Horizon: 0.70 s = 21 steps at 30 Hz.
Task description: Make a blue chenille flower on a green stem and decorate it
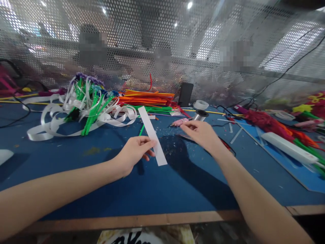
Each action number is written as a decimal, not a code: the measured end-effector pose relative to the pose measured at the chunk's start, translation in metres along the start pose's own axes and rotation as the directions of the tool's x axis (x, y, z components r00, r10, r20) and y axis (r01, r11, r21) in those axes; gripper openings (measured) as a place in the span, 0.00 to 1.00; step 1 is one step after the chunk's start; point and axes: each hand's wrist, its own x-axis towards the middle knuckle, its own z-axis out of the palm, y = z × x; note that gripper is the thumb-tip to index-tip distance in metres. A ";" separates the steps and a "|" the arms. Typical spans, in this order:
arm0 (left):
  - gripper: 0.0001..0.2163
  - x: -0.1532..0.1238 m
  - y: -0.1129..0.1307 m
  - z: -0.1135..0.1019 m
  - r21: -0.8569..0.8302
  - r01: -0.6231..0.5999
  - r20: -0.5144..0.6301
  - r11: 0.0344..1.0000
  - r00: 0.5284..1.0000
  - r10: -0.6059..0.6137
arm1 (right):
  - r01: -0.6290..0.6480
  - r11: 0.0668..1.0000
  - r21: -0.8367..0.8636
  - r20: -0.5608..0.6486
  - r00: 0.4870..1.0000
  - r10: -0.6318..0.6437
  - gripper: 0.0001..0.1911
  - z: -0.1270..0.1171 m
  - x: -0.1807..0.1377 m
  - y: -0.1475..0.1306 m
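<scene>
In my left hand (pixel 137 150) a flat white strip (pixel 152 134) is pinched between thumb and fingers, tilted above the blue table. My right hand (pixel 199 132) has its fingers closed at the back end of a pink glue gun (pixel 180 122), whose nozzle points left; the grip itself is partly hidden by the fingers. Just beyond that hand stands a spool (pixel 200 115) of silvery wire. Scissors (pixel 186 137) lie under my right wrist, their handles mostly covered. A green stem (pixel 141 129) lies behind the strip.
Green stems with curled white ribbon (pixel 43 128) lie at the left. Orange pipe cleaners (pixel 147 98), a dark phone (pixel 186 94) and a tape roll (pixel 200 104) stand at the back. A white power strip (pixel 289 147) is at the right, by red fuzzy pieces (pixel 266 123). Perforated metal sheeting rises behind.
</scene>
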 end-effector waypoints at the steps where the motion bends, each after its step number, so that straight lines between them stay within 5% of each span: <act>1: 0.09 0.000 -0.003 -0.002 -0.002 0.016 0.004 1.000 1.000 -0.016 | -0.023 0.962 -0.272 0.000 1.000 0.024 0.17 -0.003 0.006 0.009; 4: 0.09 0.000 -0.011 -0.005 -0.025 0.038 0.019 0.999 0.999 -0.037 | -0.098 0.879 -0.466 -0.018 0.995 0.102 0.16 -0.001 0.017 0.033; 9: 0.09 -0.004 -0.016 -0.005 -0.028 0.012 0.076 1.000 0.997 -0.010 | -0.083 0.835 -0.544 0.021 0.993 0.113 0.18 0.014 0.024 0.057; 16: 0.08 -0.008 -0.018 -0.005 -0.043 -0.041 0.119 0.998 0.992 0.046 | -0.086 0.822 -0.562 -0.005 0.995 0.101 0.21 0.021 0.040 0.055; 21: 0.09 -0.007 -0.020 -0.005 -0.055 -0.050 0.121 0.997 0.991 0.056 | -0.081 0.846 -0.527 0.037 0.992 0.118 0.20 -0.004 0.040 0.051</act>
